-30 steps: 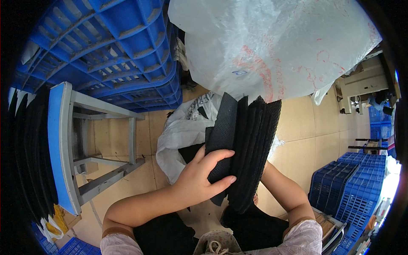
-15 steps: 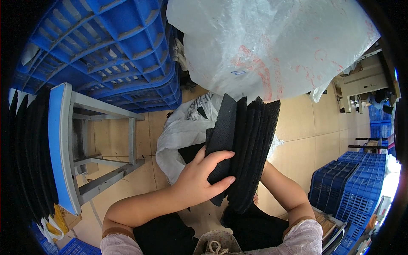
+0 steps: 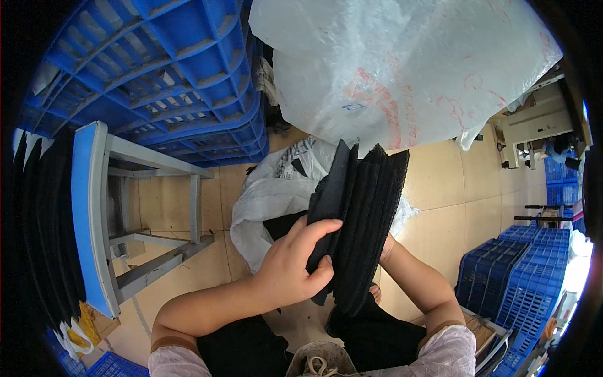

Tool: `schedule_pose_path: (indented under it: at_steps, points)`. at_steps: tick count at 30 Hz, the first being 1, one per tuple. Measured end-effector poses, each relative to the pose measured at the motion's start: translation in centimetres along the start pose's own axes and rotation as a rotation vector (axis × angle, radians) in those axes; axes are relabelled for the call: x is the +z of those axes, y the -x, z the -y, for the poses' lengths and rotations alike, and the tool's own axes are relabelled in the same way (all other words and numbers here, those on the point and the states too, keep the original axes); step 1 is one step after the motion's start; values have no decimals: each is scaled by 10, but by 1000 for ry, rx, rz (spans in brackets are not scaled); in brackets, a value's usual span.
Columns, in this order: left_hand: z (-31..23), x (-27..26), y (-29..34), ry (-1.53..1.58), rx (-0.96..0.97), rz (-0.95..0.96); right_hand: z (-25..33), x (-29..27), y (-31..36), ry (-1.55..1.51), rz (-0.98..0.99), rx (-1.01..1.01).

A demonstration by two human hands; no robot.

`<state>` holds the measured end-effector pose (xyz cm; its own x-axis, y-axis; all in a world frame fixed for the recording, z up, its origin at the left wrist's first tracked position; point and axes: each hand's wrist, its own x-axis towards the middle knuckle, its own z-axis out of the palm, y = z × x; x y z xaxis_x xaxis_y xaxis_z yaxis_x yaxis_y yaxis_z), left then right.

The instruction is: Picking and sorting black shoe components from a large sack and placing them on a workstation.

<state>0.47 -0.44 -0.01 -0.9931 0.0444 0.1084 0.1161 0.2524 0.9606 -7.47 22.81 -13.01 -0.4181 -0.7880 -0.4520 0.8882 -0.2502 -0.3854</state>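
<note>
A stack of black textured fabric pieces point(image 3: 367, 220) stands on edge between my hands, above my lap. My left hand point(image 3: 295, 256) grips its left side, with bent fingers and the thumb against the foremost piece. That piece leans slightly apart from the others near the top. On the far right side, my right hand point(image 3: 387, 247) holds the stack; most of its fingers are hidden behind the pieces. Below and behind the stack lies an open white sack point(image 3: 251, 220) with black material inside.
A large translucent plastic bag point(image 3: 402, 69) bulges ahead. Blue crates point(image 3: 182, 75) stack up at the far left, beside a blue-topped stool point(image 3: 90, 220). More black pieces point(image 3: 44, 232) lie at the left edge. Other blue crates point(image 3: 527, 270) stand at right on the tiled floor.
My left thumb and fingers have drawn in on the front piece, which has turned more edge-on. The stack has shifted slightly left, and more of my right hand shows.
</note>
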Motion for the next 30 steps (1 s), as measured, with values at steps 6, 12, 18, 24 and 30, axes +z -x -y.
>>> schedule_pose_path:
  at_steps: [6,12,18,24,30]
  points:
    - [5,-3,1,-140,85,78,-6,-18,-5,-7,19,32]
    - [1,-3,0,-112,29,86,-4,-14,-6,44,-36,57]
    - [3,-2,2,-29,14,58,0,1,0,-83,52,27]
    - [5,0,0,59,17,-16,-4,-8,-5,-4,-83,46]
    - [3,-5,-1,-75,81,90,-15,-31,-15,-111,-101,51]
